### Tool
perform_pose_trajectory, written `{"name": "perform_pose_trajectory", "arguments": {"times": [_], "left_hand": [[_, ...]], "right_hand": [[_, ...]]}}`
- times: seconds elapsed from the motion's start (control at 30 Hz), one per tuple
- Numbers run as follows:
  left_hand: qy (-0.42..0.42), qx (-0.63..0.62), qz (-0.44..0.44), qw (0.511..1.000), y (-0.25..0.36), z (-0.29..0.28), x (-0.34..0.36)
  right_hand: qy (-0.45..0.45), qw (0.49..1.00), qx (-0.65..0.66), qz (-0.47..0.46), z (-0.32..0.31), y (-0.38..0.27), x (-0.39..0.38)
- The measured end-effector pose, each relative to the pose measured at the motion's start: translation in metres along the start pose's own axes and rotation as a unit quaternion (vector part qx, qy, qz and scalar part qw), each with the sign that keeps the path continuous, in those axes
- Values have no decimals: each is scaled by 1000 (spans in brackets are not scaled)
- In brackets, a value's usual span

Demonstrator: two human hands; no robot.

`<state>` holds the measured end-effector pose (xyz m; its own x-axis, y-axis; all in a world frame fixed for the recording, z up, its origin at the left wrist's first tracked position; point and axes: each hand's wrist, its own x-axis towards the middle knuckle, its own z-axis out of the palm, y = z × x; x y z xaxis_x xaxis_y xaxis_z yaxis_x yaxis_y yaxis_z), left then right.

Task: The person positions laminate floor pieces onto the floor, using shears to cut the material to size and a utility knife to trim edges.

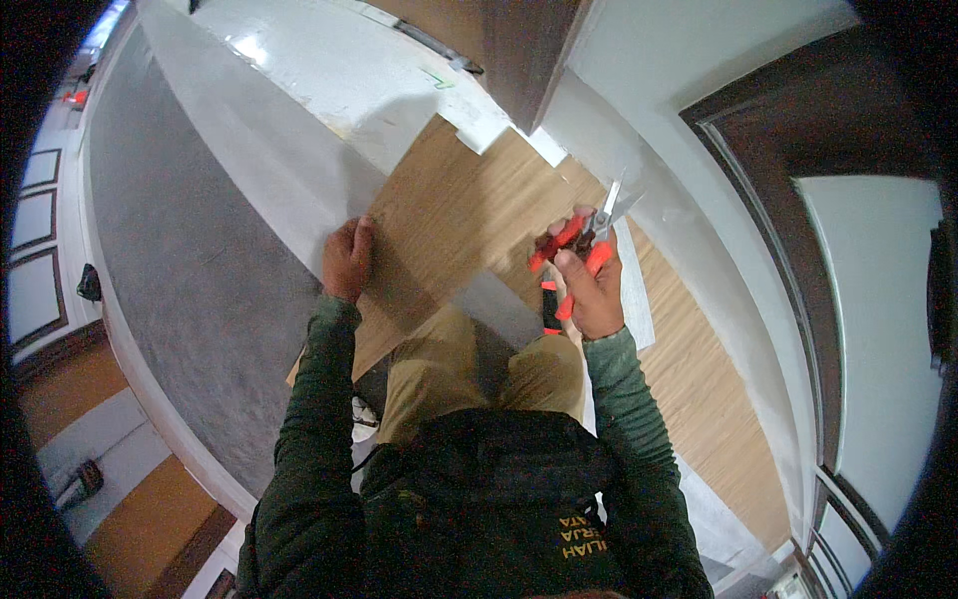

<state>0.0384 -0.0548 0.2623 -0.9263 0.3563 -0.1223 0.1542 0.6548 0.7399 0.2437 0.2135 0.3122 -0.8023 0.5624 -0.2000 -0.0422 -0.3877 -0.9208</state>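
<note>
My left hand (348, 257) grips the left edge of a wood-look plank (419, 210), fingers curled round it, at the centre of the view. My right hand (589, 280) is closed on red-handled metal snips (601, 222), their silver blades apart and pointing up. Just left of that hand, a black and red tool (549, 306) shows partly beside my right knee. A grey piece (494, 309) is between the plank and my khaki-clad knees. Laid wood-look flooring (699, 399) extends to the right, under a pale strip (636, 314) partly hidden by my hand.
A grey panel or floor strip (180, 290) runs along the left, with white doors (35, 270) beyond. Pale subfloor (289, 70) shows ahead, beside a brown wooden panel (519, 50). At the right are a white wall (649, 60) and a dark-framed door (868, 299).
</note>
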Motion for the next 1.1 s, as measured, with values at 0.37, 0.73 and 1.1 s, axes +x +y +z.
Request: {"name": "perform_pose_trajectory", "arguments": {"times": [0.37, 0.73, 1.1], "left_hand": [[-75, -226, 84, 968, 48, -101, -114], [-228, -161, 260, 924, 170, -95, -136], [-220, -193, 233, 927, 182, -99, -145]], "right_hand": [[24, 987, -81, -139, 76, -77, -129], [18, 979, -123, -163, 56, -89, -229], [-94, 841, -513, -144, -6, -133, -280]]}}
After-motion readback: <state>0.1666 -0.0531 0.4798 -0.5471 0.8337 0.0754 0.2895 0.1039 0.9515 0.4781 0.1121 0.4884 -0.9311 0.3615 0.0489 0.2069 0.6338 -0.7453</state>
